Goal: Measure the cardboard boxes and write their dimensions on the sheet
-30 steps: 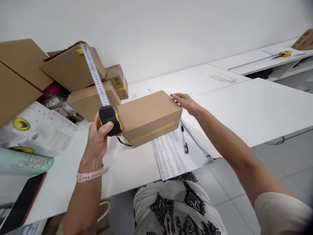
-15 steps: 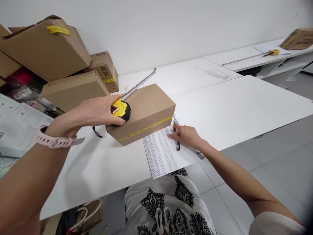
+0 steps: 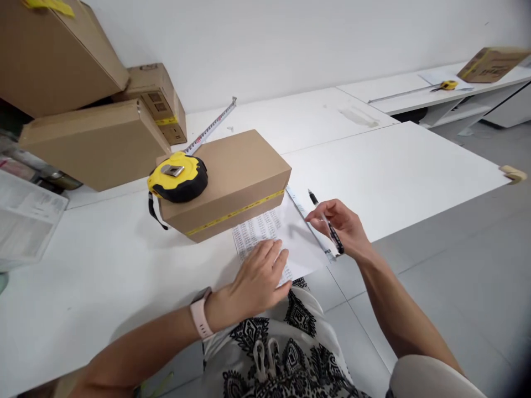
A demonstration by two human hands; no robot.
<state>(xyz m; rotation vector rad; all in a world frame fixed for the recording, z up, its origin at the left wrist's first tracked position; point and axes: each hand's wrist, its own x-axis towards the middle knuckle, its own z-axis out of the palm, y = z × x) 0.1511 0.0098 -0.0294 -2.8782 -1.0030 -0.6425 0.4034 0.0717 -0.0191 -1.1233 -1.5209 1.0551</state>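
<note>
My left hand (image 3: 261,275) lies spread and flat over a printed sheet of paper (image 3: 305,260) at the table's front edge. In my right hand (image 3: 342,224) is a black-and-clear pen (image 3: 333,235), gripped between thumb and fingers, its dark tip pointing away from me and up off the paper. Beneath that hand a ruler (image 3: 309,223) runs along the sheet's right side. Just beyond the paper stands a cardboard box (image 3: 240,171) with yellow tape. On its left end rests a yellow and black tape measure (image 3: 178,176), its blade sticking out toward the wall.
Several cardboard boxes (image 3: 93,143) are stacked at the left by the wall. A clear plastic container (image 3: 29,221) stands at the far left. Another yellow tape measure (image 3: 448,85) and a carton (image 3: 492,65) sit on the shelf at the far right.
My left hand has let go of the tape measure and come down to the paper. My right hand has picked the pen up off the sheet.
</note>
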